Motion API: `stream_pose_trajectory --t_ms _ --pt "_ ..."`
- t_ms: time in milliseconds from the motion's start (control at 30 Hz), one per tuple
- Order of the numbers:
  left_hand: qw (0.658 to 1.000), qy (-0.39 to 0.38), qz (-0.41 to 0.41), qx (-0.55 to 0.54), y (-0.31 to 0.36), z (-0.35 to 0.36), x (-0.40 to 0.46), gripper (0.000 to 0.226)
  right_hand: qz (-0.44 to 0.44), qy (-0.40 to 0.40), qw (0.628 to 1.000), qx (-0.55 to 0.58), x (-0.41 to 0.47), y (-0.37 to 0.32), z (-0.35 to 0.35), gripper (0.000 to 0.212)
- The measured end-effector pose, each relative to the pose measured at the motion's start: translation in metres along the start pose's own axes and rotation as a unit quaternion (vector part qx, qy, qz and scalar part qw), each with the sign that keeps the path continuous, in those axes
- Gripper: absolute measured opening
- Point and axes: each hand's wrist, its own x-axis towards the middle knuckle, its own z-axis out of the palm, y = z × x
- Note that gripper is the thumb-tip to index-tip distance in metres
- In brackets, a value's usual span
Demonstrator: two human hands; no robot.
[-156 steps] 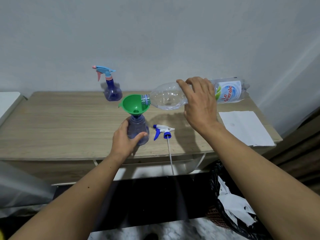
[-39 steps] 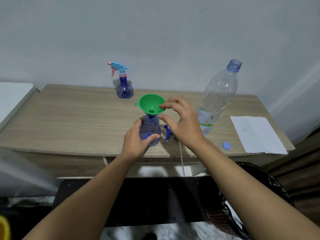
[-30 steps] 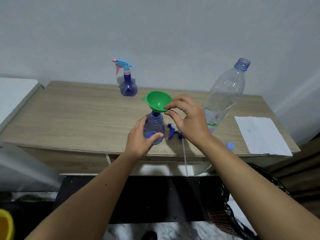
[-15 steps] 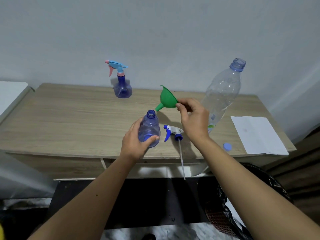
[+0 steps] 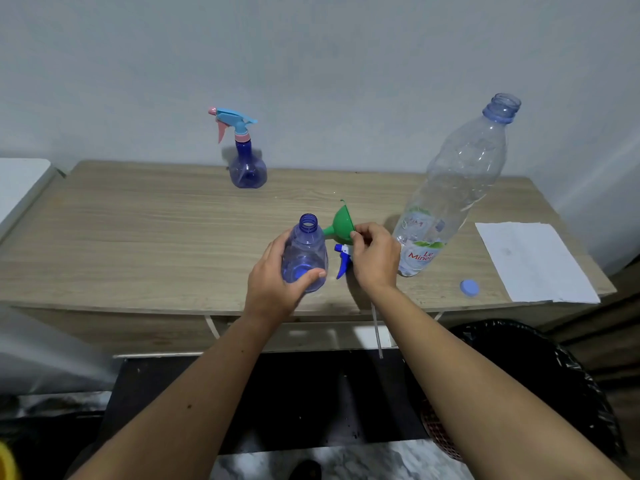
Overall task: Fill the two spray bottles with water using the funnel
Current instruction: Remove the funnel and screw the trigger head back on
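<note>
My left hand grips an uncapped blue spray bottle standing near the front edge of the wooden table. Just to its right, my right hand pinches the rim of the green funnel, which lies tilted with its spout toward the bottle. The blue and white spray head lies under my right hand, its tube hanging over the table edge. A second spray bottle with a light blue and pink trigger stands capped at the back. The large clear water bottle stands open at the right.
A blue bottle cap lies near the front right edge, beside a white sheet of paper. A bin lined with a black bag stands below the table on the right. A white surface adjoins the table's left end.
The water bottle was set upright on the table. My right hand lifted the funnel out of the spray bottle's neck and lowered it to the right, down near the spray head.
</note>
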Motion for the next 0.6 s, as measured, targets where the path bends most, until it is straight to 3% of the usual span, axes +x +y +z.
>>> stream_pose_trajectory --t_ms 367,600 --pt "1.000 0.004 0.013 0.011 -0.0048 0.0026 0.0000 0.087 0.036 -0.036 0.999 -0.017 -0.0045 0.0070 0.0119 0.026" --pt "1.000 0.008 0.014 0.018 -0.0055 0.0027 -0.0003 0.093 0.007 -0.041 0.999 -0.032 -0.0059 0.0051 0.0041 0.032"
